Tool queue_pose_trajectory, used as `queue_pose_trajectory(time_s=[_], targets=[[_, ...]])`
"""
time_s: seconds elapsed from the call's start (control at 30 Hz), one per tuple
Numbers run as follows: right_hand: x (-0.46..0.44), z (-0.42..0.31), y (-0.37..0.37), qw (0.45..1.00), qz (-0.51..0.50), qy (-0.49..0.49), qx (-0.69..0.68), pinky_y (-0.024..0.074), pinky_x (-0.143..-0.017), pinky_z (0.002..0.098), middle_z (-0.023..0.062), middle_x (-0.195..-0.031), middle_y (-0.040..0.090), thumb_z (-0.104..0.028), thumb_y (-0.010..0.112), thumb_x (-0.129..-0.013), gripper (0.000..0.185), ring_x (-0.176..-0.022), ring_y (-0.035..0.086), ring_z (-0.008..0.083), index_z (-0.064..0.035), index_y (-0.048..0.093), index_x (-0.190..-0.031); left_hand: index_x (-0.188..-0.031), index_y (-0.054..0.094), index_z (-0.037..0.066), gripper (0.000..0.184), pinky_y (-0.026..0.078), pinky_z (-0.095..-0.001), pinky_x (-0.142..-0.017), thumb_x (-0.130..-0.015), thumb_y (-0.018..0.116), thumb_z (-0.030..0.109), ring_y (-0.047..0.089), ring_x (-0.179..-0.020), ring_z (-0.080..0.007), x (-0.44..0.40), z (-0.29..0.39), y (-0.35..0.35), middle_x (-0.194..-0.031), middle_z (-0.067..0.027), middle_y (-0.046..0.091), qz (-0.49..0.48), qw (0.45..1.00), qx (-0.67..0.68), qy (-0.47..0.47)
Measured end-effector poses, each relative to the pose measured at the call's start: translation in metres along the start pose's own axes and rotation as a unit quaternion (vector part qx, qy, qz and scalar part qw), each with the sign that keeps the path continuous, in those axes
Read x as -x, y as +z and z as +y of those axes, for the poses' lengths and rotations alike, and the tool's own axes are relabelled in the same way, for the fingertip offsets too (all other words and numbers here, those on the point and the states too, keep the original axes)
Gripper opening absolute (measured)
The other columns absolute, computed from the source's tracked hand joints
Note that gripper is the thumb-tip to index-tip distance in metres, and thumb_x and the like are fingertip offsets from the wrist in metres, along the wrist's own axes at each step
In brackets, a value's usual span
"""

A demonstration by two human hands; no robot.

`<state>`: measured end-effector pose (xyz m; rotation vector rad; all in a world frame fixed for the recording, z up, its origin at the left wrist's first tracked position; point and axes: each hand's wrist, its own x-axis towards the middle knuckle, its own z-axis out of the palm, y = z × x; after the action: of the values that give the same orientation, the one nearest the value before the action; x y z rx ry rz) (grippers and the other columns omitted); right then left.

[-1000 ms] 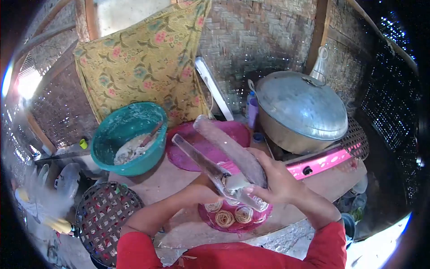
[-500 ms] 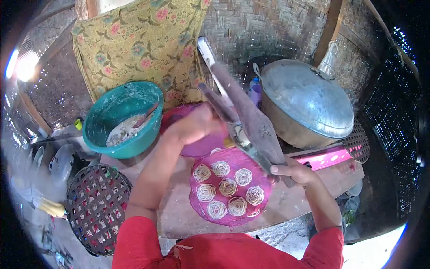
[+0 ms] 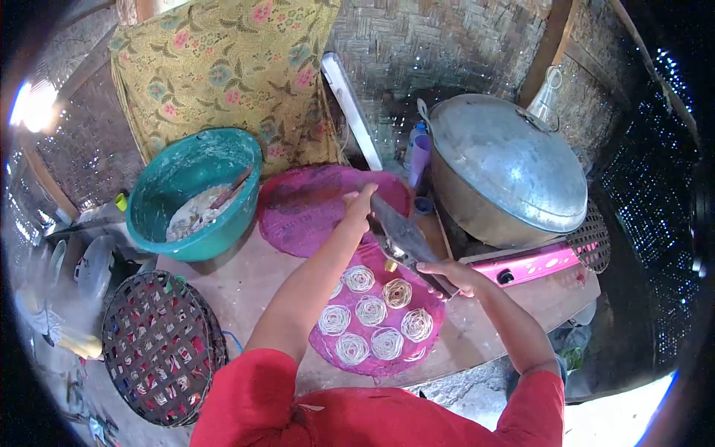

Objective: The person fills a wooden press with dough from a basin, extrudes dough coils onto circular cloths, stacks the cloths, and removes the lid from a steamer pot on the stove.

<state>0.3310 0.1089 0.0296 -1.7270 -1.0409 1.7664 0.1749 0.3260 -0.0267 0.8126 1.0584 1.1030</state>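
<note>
Both my hands hold a dark two-armed press [image 3: 402, 237] over a round pink mat [image 3: 380, 316]. My left hand [image 3: 360, 208] wraps round its upper left end, and my right hand [image 3: 453, 276] grips its lower right end. A small yellowish nozzle shows under the press's middle. Several coils of pale noodle-like strands [image 3: 371, 311] lie on the mat, one of them browner [image 3: 397, 293]. Behind the press is another round pink mat [image 3: 302, 205] with nothing on its visible part.
A teal basin [image 3: 141, 216] with white dough and a wooden-handled tool stands left. At right are a large lidded pot [image 3: 506, 171] and a pink stove [image 3: 525, 264]. A purple cup [image 3: 419, 158] stands behind. A woven basket [image 3: 160, 346] is at lower left.
My left hand has moved onto the press's upper end. The press's two arms, spread apart before, are now together, and the press sits lower over the coils.
</note>
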Motion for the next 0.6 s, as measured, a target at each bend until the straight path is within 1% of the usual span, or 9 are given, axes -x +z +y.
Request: queue_pose_trajectory(time_s=[0.07, 0.1, 0.13, 0.2, 0.23, 0.27, 0.43, 0.53, 0.6], targets=[[-0.005, 0.0, -0.003, 0.998, 0.033, -0.001, 0.045, 0.0441, -0.046, 0.025, 0.0043, -0.064, 0.058, -0.051, 0.065, -0.079, 0.045, -0.05, 0.055, 0.0126, -0.0064, 0.062, -0.081, -0.087, 0.048, 0.009, 0.046, 0.039, -0.0417, -0.07, -0.065, 0.075, 0.04, 0.046, -0.067, -0.0206, -0.008, -0.009, 0.001, -0.074, -0.005, 0.048, 0.022, 0.999, 0.021, -0.017], [-0.014, 0.005, -0.007, 0.997, 0.04, -0.006, 0.065, 0.0426, -0.045, 0.0252, 0.004, -0.062, 0.057, -0.05, 0.067, -0.078, 0.044, -0.049, 0.054, 0.0124, -0.0063, 0.061, -0.08, -0.083, 0.048, 0.008, 0.042, 0.041, -0.0405, -0.063, -0.068, 0.074, 0.037, 0.048, -0.066, -0.0208, 0.002, 0.005, 0.001, -0.072, -0.0064, 0.05, 0.034, 0.999, -0.029, -0.009], [-0.015, 0.004, -0.006, 0.997, 0.041, -0.006, 0.064, 0.0426, -0.045, 0.0252, 0.004, -0.062, 0.057, -0.05, 0.067, -0.078, 0.044, -0.049, 0.054, 0.0124, -0.0063, 0.061, -0.08, -0.083, 0.048, 0.008, 0.042, 0.041, -0.0405, -0.063, -0.068, 0.074, 0.037, 0.048, -0.066, -0.0208, 0.001, 0.011, 0.002, -0.072, -0.0064, 0.05, 0.034, 0.999, -0.029, -0.01], [-0.019, 0.002, 0.001, 0.998, 0.035, -0.038, 0.034, 0.0402, -0.043, 0.0257, 0.004, -0.062, 0.057, -0.048, 0.068, -0.078, 0.043, -0.049, 0.053, 0.0122, -0.0058, 0.06, -0.079, -0.07, 0.045, 0.011, 0.037, 0.037, -0.0338, -0.044, -0.069, 0.076, 0.032, 0.048, -0.051, -0.0153, -0.003, 0.024, 0.002, -0.063, -0.0021, 0.047, -0.019, 0.998, 0.034, 0.039], [-0.016, 0.0, 0.004, 0.998, 0.033, -0.037, 0.033, 0.0402, -0.043, 0.0257, 0.004, -0.062, 0.057, -0.048, 0.068, -0.078, 0.043, -0.049, 0.053, 0.0122, -0.0058, 0.06, -0.079, -0.078, 0.044, 0.01, 0.039, 0.038, -0.0348, -0.046, -0.069, 0.076, 0.032, 0.049, -0.055, -0.0157, -0.019, 0.021, -0.003, -0.069, -0.0032, 0.048, -0.063, 0.996, 0.049, 0.044], [-0.01, -0.003, 0.007, 0.998, 0.029, -0.053, 0.019, 0.0393, -0.043, 0.0259, 0.0039, -0.062, 0.057, -0.048, 0.068, -0.078, 0.043, -0.048, 0.053, 0.0121, -0.0056, 0.06, -0.079, -0.078, 0.044, 0.01, 0.039, 0.038, -0.0348, -0.046, -0.069, 0.076, 0.032, 0.049, -0.055, -0.0157, -0.029, 0.012, -0.006, -0.069, -0.0032, 0.048, -0.061, 0.996, 0.046, 0.043], [0.023, -0.019, 0.005, 0.997, 0.035, -0.061, 0.016, 0.0323, -0.038, 0.0247, 0.0009, -0.056, 0.05, -0.049, 0.071, -0.075, 0.044, -0.043, 0.046, 0.0097, -0.0082, 0.058, -0.069, -0.093, 0.038, 0.011, 0.053, 0.038, -0.035, -0.052, -0.067, 0.078, 0.033, 0.046, -0.071, -0.016, 0.018, 0.033, 0.003, -0.085, -0.0054, 0.046, 0.047, 0.998, 0.041, -0.008], [0.014, -0.018, -0.009, 0.992, 0.061, -0.052, 0.095, 0.0363, -0.039, 0.0254, 0.0028, -0.059, 0.055, -0.049, 0.068, -0.078, 0.044, -0.046, 0.05, 0.0107, -0.0053, 0.059, -0.074, -0.092, 0.038, 0.009, 0.053, 0.037, -0.0348, -0.053, -0.066, 0.078, 0.033, 0.045, -0.07, -0.0163, 0.005, 0.032, 0.008, -0.084, -0.0052, 0.045, 0.03, 0.999, 0.03, 0.015], [0.005, -0.016, -0.007, 0.992, 0.061, -0.065, 0.093, 0.0371, -0.04, 0.0256, 0.0026, -0.058, 0.055, -0.048, 0.068, -0.078, 0.044, -0.046, 0.05, 0.0107, -0.0059, 0.059, -0.071, -0.093, 0.038, 0.009, 0.053, 0.037, -0.035, -0.053, -0.066, 0.077, 0.033, 0.045, -0.07, -0.0164, -0.003, 0.037, 0.009, -0.084, -0.0053, 0.045, 0.015, 0.998, 0.054, 0.029]])
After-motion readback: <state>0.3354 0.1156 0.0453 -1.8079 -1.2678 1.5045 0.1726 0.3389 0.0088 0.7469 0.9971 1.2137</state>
